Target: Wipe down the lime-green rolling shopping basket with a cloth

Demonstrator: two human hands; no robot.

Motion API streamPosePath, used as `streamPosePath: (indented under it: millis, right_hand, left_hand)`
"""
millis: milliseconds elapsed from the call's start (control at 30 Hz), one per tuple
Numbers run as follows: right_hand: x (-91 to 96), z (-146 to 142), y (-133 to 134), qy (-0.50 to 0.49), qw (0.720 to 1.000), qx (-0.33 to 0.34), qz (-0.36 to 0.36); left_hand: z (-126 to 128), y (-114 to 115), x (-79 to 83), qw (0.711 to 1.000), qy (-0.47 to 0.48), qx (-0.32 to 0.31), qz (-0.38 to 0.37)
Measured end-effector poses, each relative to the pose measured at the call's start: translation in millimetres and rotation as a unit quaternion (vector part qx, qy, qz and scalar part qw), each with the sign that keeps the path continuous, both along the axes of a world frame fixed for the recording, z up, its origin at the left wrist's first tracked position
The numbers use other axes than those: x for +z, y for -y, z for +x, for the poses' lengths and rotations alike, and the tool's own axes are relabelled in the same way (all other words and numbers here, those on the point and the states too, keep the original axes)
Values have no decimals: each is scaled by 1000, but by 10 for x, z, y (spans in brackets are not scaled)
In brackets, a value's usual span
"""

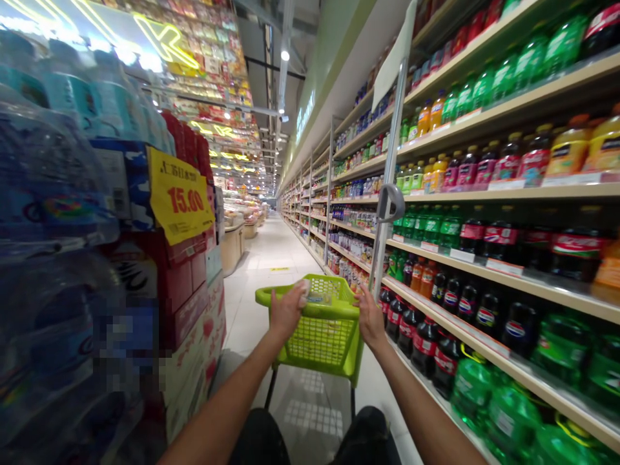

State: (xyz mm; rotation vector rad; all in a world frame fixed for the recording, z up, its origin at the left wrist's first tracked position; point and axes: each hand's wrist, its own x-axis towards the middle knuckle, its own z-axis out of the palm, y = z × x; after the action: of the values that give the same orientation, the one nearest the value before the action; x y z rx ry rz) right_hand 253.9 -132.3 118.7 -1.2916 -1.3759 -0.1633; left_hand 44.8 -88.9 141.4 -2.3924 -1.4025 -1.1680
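Observation:
A lime-green shopping cart (320, 339) stands in the supermarket aisle right in front of me. My left hand (287, 309) is wrapped round the left part of its handle bar and also seems to pinch a small pale thing I cannot make out. At the handle's right end my right hand (369, 316) is closed round the bar. Something flat and pale lies inside the basket near the front rim. Both forearms reach forward from the bottom of the picture.
Long shelves (489, 261) of soda and juice bottles line the right side. Stacked water packs and red cartons with a yellow 15.00 price sign (178, 197) stand close on the left. A metal pole (387, 194) rises by the cart's right. The tiled aisle floor (276, 252) runs ahead.

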Motion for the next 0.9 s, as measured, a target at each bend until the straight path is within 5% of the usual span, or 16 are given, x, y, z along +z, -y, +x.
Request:
streamPosePath:
  millis: [100, 300, 367, 533, 767, 900]
  right_hand:
    - [11, -98, -19, 0, 1000, -24, 9]
    - [-15, -111, -35, 40, 999, -31, 13]
    - [-35, -66, -29, 39, 999, -24, 18]
    - [-51, -132, -25, 56, 997, -42, 25]
    - [-80, -184, -16, 95, 995, -34, 19]
    - [-86, -134, 5, 85, 996, -10, 24]
  left_hand:
    - [-106, -42, 2, 998, 40, 52, -23]
    - [410, 211, -51, 988, -54, -142, 26]
    - [305, 158, -49, 993, -34, -113, 20]
    - [-155, -57, -73, 991, 92, 94, -29]
    - [272, 120, -125, 998, -28, -54, 24]
    - [-271, -98, -84, 997, 20, 68, 3]
